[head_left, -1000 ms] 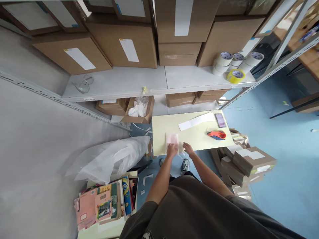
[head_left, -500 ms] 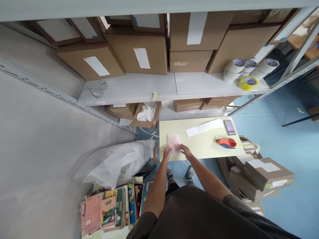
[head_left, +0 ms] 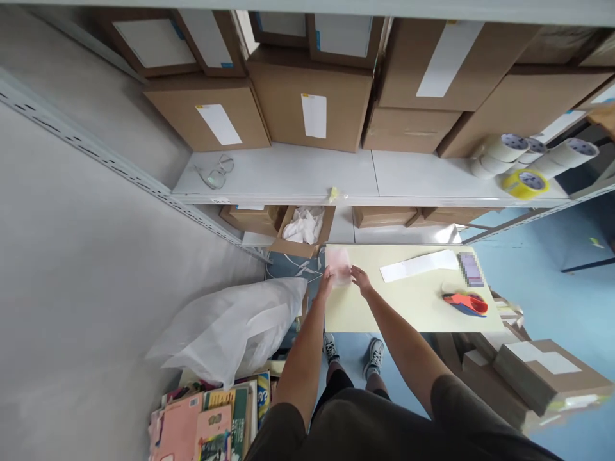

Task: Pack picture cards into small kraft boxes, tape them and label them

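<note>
A thin pale pink packet (head_left: 339,264), somewhat see-through, is at the far left corner of the cream table (head_left: 408,301). My left hand (head_left: 327,283) pinches its lower left edge. My right hand (head_left: 360,279) has its fingers closed at the lower right edge. Whether the packet rests on the tabletop or is a little above it, I cannot tell. To the right lie white paper strips (head_left: 419,264), a pixelated purple item (head_left: 471,269) and a red-orange and blue tape dispenser (head_left: 465,303).
Beyond the table stands a shelf (head_left: 298,169) with cardboard boxes (head_left: 312,105), tape rolls (head_left: 525,183) and glasses (head_left: 218,174). An open box (head_left: 328,230) holds white bags. A big white plastic bag (head_left: 235,326) and books (head_left: 182,429) are at left, cartons (head_left: 548,374) at right.
Both hands have moved the pink packet away from me toward the table's far left corner. The camera view has shifted, so the shelf and table appear displaced.
</note>
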Tool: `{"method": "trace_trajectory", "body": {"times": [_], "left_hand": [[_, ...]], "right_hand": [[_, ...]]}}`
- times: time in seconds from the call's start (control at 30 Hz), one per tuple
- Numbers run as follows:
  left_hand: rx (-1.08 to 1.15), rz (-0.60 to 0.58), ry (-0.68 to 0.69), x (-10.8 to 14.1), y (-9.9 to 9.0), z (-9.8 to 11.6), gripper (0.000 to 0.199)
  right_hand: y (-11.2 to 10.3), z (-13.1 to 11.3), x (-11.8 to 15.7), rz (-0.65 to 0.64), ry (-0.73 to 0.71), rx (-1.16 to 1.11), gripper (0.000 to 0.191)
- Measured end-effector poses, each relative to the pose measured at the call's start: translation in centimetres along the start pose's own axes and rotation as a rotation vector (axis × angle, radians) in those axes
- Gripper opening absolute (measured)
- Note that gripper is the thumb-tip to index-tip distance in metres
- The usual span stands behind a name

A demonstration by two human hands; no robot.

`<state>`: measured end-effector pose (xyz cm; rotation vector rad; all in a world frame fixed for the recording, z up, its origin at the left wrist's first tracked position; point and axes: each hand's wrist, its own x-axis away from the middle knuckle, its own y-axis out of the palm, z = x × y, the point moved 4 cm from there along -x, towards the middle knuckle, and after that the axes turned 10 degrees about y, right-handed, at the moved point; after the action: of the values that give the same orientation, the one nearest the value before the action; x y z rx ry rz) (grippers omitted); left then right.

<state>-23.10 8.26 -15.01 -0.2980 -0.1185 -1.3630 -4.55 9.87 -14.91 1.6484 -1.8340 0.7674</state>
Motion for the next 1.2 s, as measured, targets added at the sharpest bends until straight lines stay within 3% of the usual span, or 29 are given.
{"method": "trace_trajectory", "body": {"times": [0.1, 0.27, 0.4, 0.53, 0.67, 0.83, 0.93, 1.2], "left_hand": [[0.006, 0.011, -0.025, 2.1, -0.9, 1.1, 0.058], [-0.048, 0.057, 0.075, 6.2, -2.7, 4.1, 0.051], [-0.059, 0.119, 0.111, 9.3, -2.8, 7.0, 0.047], [-0.078, 0.18, 0.164, 12.5, -1.6, 9.7, 0.048], [-0.073, 0.236, 0.185, 16.2, 0.7, 10.7, 0.054], [-0.133, 0.281, 0.148, 20.8, 4.1, 10.4, 0.051], [-0.135, 0.287, 0.128, 23.0, 5.1, 10.6, 0.05], [-0.119, 0.321, 0.124, 24.3, 5.1, 12.8, 0.05]], "right_hand": [[-1.3, 0.0, 1.9, 0.116, -0.093, 0.064, 0.061], [-3.0, -0.4, 6.3, 0.011, -0.23, 0.087, 0.064], [-4.8, -1.9, 9.4, -0.06, -0.298, 0.107, 0.068], [-6.7, -4.5, 11.7, -0.132, -0.382, 0.153, 0.07], [-8.3, -6.2, 13.1, -0.227, -0.48, 0.19, 0.069], [-10.3, -5.2, 14.2, -0.317, -0.491, 0.194, 0.066], [-11.6, -4.0, 14.7, -0.345, -0.458, 0.196, 0.067], [-13.7, -4.0, 16.1, -0.38, -0.456, 0.221, 0.066]]}}
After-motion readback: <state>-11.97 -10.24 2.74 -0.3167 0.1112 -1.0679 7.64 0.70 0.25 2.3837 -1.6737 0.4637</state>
